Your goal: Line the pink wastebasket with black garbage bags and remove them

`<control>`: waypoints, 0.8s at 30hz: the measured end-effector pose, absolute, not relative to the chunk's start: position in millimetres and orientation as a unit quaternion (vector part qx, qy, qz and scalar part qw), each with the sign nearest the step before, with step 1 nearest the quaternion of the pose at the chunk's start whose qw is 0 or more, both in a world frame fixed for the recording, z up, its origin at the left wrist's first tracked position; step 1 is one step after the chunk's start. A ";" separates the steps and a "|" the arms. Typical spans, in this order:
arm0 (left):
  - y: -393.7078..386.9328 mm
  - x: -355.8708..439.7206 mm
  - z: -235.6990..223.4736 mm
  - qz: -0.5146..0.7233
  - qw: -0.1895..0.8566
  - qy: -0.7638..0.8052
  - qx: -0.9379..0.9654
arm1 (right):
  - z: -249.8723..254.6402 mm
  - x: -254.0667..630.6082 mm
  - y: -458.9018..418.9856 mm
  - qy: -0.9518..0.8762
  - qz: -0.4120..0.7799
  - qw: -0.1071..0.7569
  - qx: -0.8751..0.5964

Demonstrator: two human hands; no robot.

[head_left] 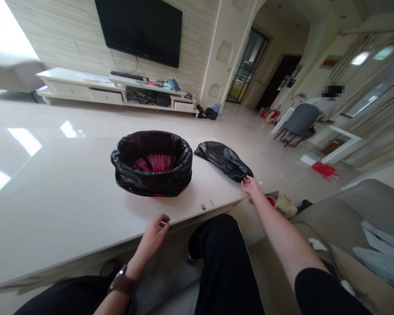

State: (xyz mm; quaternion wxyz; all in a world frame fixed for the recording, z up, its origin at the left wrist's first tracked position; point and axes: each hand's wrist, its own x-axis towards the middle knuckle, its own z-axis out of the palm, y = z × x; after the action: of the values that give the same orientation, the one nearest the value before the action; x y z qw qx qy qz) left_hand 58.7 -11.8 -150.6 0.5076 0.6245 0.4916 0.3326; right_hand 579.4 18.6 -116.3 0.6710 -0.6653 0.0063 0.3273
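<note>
A pink trash bin (159, 162), lined with a black plastic bag (151, 183) folded over its rim, stands on the white table (68, 205). Pink mesh shows inside it through the mouth of the liner. To its right a second black plastic bag (221, 159) lies spread along the table's end. My right hand (249, 186) has its fingers closed on the near end of that loose bag. Over the table's front edge, below the bin, my left hand (160, 225) hovers with loosely bent fingers and nothing in them.
Two small scraps (203, 207) lie near the table's front edge. A cloth bag (284, 205) stands on the floor beside the grey sofa (371, 205). Farther off are a TV cabinet (85, 87), a television (141, 30), and a person seated on a grey chair (300, 119).
</note>
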 end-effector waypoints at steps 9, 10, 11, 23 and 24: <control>-10.3 52.0 -151.8 0.293 0.472 0.481 0.678 | -79.3 557.7 57.0 -0.173 0.252 0.713 -0.631; -9.6 50.3 -152.8 0.286 0.467 0.484 0.683 | -73.3 555.0 57.0 -0.197 0.242 0.717 -0.623; -8.8 48.7 -153.7 0.281 0.461 0.486 0.687 | -67.2 552.3 55.8 -0.221 0.236 0.719 -0.615; -3.8 47.5 -153.8 0.260 0.440 0.484 0.710 | -19.5 541.2 36.3 -0.443 0.138 0.551 -0.694; -3.9 48.0 -154.2 0.256 0.440 0.485 0.711 | -13.1 544.0 39.2 -0.441 0.140 0.538 -0.705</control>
State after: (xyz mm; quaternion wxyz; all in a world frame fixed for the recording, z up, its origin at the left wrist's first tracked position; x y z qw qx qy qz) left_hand 48.0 -3.9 -154.2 0.4401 0.7112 0.4845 0.2563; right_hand 544.0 39.2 -13.1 0.5379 -0.7047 -0.4409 0.1401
